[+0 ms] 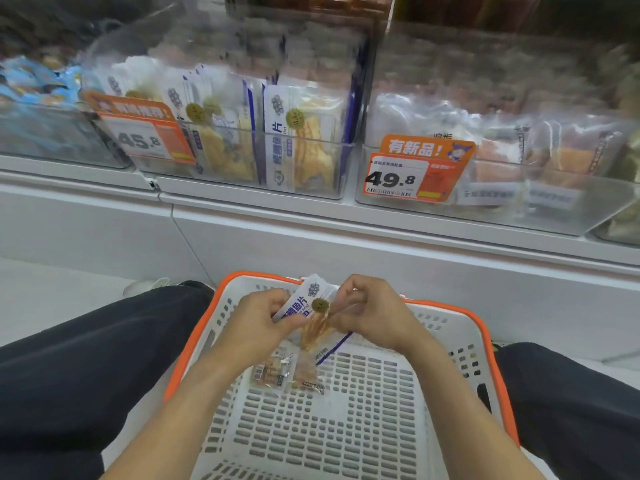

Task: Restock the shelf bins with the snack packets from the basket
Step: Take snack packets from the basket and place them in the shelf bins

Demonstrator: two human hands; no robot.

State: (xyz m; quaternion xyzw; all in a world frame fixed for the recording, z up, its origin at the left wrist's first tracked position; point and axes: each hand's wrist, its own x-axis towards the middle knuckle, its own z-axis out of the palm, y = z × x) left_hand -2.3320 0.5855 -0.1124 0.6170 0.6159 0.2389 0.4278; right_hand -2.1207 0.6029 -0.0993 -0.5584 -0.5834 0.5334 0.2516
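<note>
Over the white basket with an orange rim (pixel 460 317), both hands hold a white-and-blue fish-slice snack packet (pixel 313 308). My left hand (pixel 258 322) grips its left side, thumb on the front. My right hand (pixel 369 313) pinches its right edge with curled fingers. Two small clear packets of brown snacks (pixel 277 372) lie on the basket floor below the hands. On the shelf straight ahead stands a clear bin (pixel 242 181) filled with upright packets of the same white-and-blue kind (pixel 304 140).
A second clear bin (pixel 519 216) at the right holds clear-wrapped snacks behind an orange 49.8 price tag (pixel 412 171). An orange 45.8 tag (pixel 145 133) hangs on the left bin. Blue packets (pixel 31 84) fill a bin at far left. My dark-trousered knees flank the basket.
</note>
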